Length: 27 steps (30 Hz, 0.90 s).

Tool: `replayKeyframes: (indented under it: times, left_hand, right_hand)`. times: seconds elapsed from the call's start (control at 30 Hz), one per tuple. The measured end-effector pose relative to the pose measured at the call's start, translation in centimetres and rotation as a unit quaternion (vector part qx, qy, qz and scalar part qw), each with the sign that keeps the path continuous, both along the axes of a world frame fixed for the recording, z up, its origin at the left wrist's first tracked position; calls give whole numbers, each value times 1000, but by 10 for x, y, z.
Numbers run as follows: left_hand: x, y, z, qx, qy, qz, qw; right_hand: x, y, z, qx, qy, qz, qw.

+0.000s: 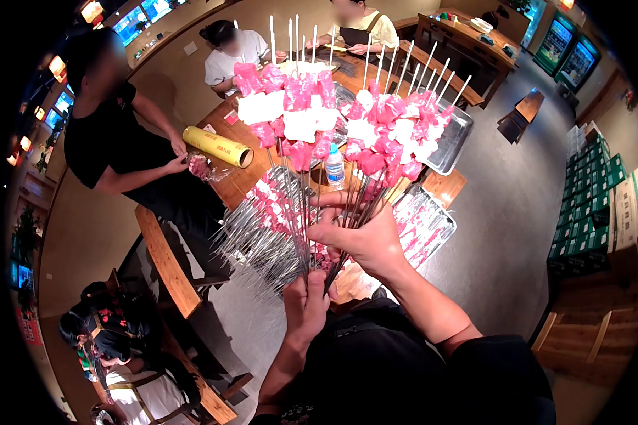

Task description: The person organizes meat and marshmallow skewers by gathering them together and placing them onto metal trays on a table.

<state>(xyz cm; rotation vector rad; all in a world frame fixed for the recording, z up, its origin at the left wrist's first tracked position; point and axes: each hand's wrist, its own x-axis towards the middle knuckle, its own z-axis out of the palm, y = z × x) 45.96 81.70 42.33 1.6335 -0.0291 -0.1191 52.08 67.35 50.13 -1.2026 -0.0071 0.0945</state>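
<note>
Two fanned bunches of metal skewers threaded with red raw meat and white, fat-like chunks are held upright before me, tips pointing away. My left hand [309, 304] is closed around the lower ends, under the left bunch of meat skewers [300, 101]. Higher up, my right hand [369, 234] grips the shafts of the right bunch of meat skewers [385, 130], its thumb and fingers reaching toward the left bunch. Beneath them lies a big pile of loaded skewers [268, 212], partly hidden by my hands. More skewers fill a metal tray [453, 226] at the right.
On the wooden table [220, 130] are a yellow roll of film [215, 144], a water bottle [334, 169] and another metal tray [457, 141]. A person in black [101, 117] stands left, holding wrapped meat [199, 166]. Two people sit across. Wooden benches [165, 260] flank the table.
</note>
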Motion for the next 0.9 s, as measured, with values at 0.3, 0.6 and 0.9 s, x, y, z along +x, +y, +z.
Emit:
replayKeyframes:
  times: [0.3, 0.6, 0.9]
  left_hand:
    - [-1, -1, -2, -21, -22, -3, 1000]
    - [0, -4, 3, -41, -33, 11, 999]
    - [2, 4, -6, 0, -62, -11, 998]
  right_hand:
    - [2, 2, 3, -3, 19, -17, 1000]
    - [2, 0, 4, 1, 12, -4, 1000]
    - [1, -5, 15, -42, 11, 41, 998]
